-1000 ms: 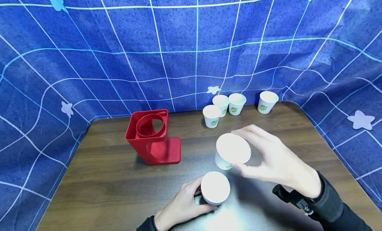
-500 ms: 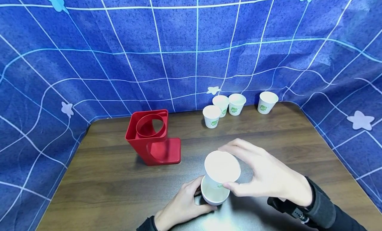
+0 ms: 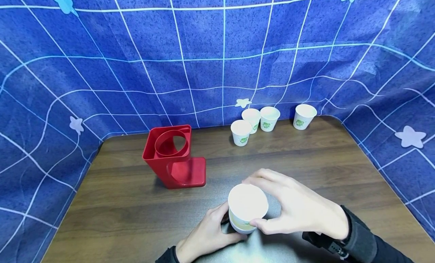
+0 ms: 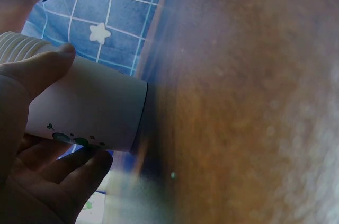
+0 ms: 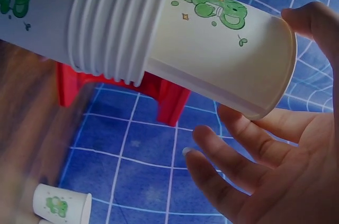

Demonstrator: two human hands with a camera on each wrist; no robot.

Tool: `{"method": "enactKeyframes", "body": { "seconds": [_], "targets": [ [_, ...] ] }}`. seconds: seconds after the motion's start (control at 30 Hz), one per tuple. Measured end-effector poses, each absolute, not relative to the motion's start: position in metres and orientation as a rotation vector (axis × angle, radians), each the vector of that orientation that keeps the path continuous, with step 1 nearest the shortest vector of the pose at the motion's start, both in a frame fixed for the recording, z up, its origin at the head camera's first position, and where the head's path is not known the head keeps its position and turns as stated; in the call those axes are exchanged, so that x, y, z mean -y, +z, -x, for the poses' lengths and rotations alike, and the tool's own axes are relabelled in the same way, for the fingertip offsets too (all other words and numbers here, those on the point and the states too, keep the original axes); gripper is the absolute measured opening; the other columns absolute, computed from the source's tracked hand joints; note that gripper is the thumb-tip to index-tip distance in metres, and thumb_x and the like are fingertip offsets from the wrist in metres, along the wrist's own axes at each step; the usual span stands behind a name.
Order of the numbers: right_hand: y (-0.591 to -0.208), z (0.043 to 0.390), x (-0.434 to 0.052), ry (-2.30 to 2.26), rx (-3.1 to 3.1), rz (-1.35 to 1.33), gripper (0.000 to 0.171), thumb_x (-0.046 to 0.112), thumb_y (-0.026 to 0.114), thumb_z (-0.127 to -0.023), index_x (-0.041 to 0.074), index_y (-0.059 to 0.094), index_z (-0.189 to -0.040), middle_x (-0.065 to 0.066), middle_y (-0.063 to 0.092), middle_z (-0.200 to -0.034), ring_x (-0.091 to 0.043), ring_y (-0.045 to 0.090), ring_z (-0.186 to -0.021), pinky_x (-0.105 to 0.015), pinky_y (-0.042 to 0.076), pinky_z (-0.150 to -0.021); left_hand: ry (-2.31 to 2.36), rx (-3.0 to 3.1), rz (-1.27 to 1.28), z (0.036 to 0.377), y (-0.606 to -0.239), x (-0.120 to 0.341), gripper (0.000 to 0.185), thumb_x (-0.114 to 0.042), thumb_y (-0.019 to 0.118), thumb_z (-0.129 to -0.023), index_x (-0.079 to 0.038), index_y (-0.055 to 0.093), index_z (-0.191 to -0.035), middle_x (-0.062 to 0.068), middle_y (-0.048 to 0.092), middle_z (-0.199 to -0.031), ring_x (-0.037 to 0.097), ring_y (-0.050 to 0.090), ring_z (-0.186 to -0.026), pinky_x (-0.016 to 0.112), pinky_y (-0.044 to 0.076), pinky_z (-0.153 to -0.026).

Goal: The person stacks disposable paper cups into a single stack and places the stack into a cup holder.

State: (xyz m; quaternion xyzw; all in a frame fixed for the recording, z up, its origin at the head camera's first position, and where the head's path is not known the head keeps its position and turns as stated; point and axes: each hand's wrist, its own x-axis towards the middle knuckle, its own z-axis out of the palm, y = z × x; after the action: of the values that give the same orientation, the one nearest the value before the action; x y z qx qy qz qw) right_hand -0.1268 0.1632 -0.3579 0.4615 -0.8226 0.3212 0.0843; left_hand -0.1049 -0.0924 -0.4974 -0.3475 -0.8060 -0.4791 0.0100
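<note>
My left hand [image 3: 214,231] grips a stack of nested white paper cups [image 4: 90,102], which stands on the table in the head view. Over the stack, my right hand [image 3: 295,210] pinches a single paper cup [image 3: 248,200] near its rim. In the right wrist view that cup [image 5: 222,49] sits partly inside the top of the stack [image 5: 114,23], whose several rims show as ridges. A green cartoon animal is printed on its side. The right thumb [image 5: 312,23] and a finger bear on the rim, while the other fingers hang apart from it.
A red plastic stand [image 3: 188,172] with a round ring and a square bin is on the table's left half. Towards the back stand several loose paper cups, among them a front one [image 3: 241,132] and a far-right one [image 3: 304,116]. A blue gridded cloth [image 3: 204,74] hangs behind.
The right hand has brought its cup left and towards me, from beside the stack down into its top. The left hand and the stack have stayed in place.
</note>
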Motion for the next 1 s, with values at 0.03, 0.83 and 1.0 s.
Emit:
{"method": "enactKeyframes", "body": {
  "seconds": [0.03, 0.83, 1.0],
  "targets": [
    [-0.359, 0.127, -0.163, 0.951, 2.458, -1.376, 0.058, 0.046, 0.083, -0.083, 0.029, 0.060, -0.134, 0.020, 0.057, -0.125, 0.004, 0.058, -0.108, -0.020, 0.055, -0.090, -1.485, 2.514, 1.087, 0.105, -0.498, 0.092, 0.073, -0.033, 0.089, -0.081, -0.023, 0.051, -0.143, -0.007, 0.067, -0.129, 0.008, 0.067, -0.117, 0.026, 0.057, -0.099],
    [-0.380, 0.128, -0.163, 0.882, 2.517, -1.356, 0.056, 0.053, 0.080, -0.085, 0.033, 0.061, -0.133, 0.023, 0.056, -0.123, 0.004, 0.056, -0.108, -0.025, 0.057, -0.088, -1.508, 2.516, 1.062, 0.104, -0.498, 0.091, 0.074, -0.033, 0.090, -0.081, -0.022, 0.051, -0.143, -0.004, 0.067, -0.129, 0.009, 0.067, -0.117, 0.023, 0.057, -0.097],
    [-0.384, 0.129, -0.163, 0.877, 2.517, -1.369, 0.054, 0.053, 0.080, -0.084, 0.032, 0.061, -0.131, 0.022, 0.056, -0.122, 0.004, 0.056, -0.109, -0.024, 0.056, -0.089, -1.461, 2.466, 1.110, 0.104, -0.497, 0.091, 0.072, -0.030, 0.090, -0.081, -0.017, 0.053, -0.141, -0.001, 0.069, -0.127, 0.010, 0.068, -0.115, 0.023, 0.058, -0.096]
  ]
}}
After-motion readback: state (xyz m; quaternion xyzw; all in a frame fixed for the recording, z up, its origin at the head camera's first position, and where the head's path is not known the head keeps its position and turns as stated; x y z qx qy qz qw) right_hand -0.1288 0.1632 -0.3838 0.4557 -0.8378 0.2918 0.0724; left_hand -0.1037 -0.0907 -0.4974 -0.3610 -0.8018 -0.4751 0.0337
